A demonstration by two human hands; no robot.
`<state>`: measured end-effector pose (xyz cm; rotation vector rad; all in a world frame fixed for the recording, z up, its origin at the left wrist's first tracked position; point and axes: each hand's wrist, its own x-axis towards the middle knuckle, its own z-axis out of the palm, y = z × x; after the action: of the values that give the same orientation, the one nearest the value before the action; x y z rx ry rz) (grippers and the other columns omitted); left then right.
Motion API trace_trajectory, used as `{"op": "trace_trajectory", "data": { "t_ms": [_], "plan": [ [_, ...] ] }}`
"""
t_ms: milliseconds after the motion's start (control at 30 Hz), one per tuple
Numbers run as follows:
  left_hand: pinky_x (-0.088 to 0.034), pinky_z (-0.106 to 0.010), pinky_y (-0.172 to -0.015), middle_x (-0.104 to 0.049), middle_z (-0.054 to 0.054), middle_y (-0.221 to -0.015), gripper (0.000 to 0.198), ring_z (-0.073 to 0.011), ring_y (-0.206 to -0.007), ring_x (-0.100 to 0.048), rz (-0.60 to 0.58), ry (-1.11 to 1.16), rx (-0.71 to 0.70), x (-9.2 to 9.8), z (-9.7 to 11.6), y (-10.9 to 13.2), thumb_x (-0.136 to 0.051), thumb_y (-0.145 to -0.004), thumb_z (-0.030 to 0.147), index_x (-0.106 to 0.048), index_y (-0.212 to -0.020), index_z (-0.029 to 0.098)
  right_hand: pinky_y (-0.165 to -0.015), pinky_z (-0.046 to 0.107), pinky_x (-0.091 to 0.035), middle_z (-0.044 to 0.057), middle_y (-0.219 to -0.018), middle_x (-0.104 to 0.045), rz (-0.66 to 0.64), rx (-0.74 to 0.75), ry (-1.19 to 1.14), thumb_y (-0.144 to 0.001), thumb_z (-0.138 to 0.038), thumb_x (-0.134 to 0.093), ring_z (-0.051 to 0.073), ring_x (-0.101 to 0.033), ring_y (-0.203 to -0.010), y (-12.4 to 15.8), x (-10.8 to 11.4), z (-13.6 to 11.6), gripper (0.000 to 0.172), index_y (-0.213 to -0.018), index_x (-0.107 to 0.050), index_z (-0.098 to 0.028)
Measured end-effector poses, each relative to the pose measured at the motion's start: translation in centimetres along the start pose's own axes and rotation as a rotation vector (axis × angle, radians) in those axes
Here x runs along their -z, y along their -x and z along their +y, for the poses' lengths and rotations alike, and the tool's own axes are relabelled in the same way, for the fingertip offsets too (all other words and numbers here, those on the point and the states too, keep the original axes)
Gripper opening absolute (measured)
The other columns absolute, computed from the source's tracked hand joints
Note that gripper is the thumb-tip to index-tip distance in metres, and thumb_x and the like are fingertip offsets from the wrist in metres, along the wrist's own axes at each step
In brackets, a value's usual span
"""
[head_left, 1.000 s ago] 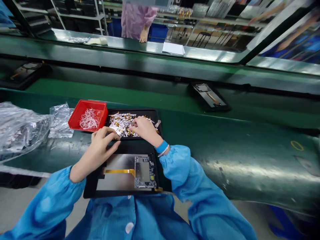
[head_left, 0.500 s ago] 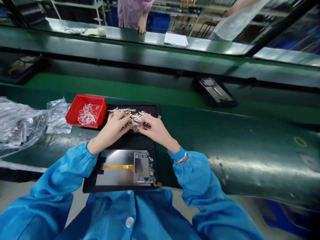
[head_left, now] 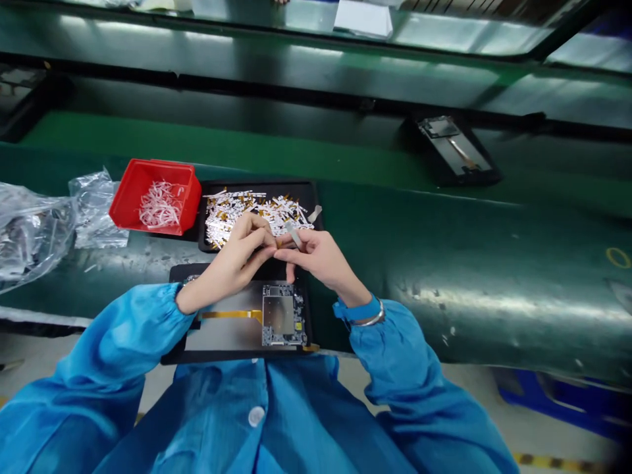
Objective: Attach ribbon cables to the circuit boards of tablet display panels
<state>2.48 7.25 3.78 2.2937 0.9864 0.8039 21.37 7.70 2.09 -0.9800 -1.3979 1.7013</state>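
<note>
Both hands have risen from the black plastic tray and now meet at the frame's centre. The left hand pinches narrowly on a tiny amber-edged film strip, light and flimsy, best taken by its edge. The right hand curls closely around slim grey tweezers. Foil-backed strips heap in the tray above, and a black-framed tablet panel lies below.

This is an electronics factory, with a green conveyor belt carrying tablet panels.
</note>
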Motion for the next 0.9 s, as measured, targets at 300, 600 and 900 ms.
{"op": "trace_trajectory", "data": {
  "t_ms": [300,600,900],
  "plan": [
    [-0.032,-0.06,-0.11,-0.051,-0.005,-0.122,0.026,-0.0298,-0.13,-0.042,0.278,-0.67,0.42,8.1,-2.6,2.3,-0.05,-0.098,0.042,-0.058,-0.09,0.019,-0.057,0.026,-0.05,0.001,-0.076,-0.065,0.242,0.29,0.474,-0.086,-0.026,-0.071,0.01,-0.059,-0.058,3.7,1.3,2.2,0.008,-0.085,-0.076,-0.02],
    [-0.046,-0.047,-0.093,-0.06,-0.005,-0.103,0.015,-0.0233,-0.106,-0.058,0.137,-0.491,0.284,4.4,-1.2,3.6,-0.052,-0.098,0.037,-0.057,-0.09,0.025,-0.059,0.024,-0.051,0.002,-0.085,-0.063,0.13,0.403,0.783,-0.093,-0.018,-0.062,0.01,-0.058,-0.064,4.3,1.0,3.7,0.014,-0.095,-0.075,-0.022],
    [-0.045,-0.033,-0.084,-0.065,-0.002,-0.1,0.009,-0.0167,-0.097,-0.062,-0.033,-0.162,0.125,-0.3,-1.1,3.7,-0.049,-0.097,0.016,-0.056,-0.102,0.02,-0.06,0.023,-0.051,0.003,-0.089,-0.062,0.116,0.359,0.851,-0.093,-0.013,-0.059,0.009,-0.06,-0.065,4.6,1.1,3.0,0.017,-0.095,-0.074,-0.021]
  ]
}}
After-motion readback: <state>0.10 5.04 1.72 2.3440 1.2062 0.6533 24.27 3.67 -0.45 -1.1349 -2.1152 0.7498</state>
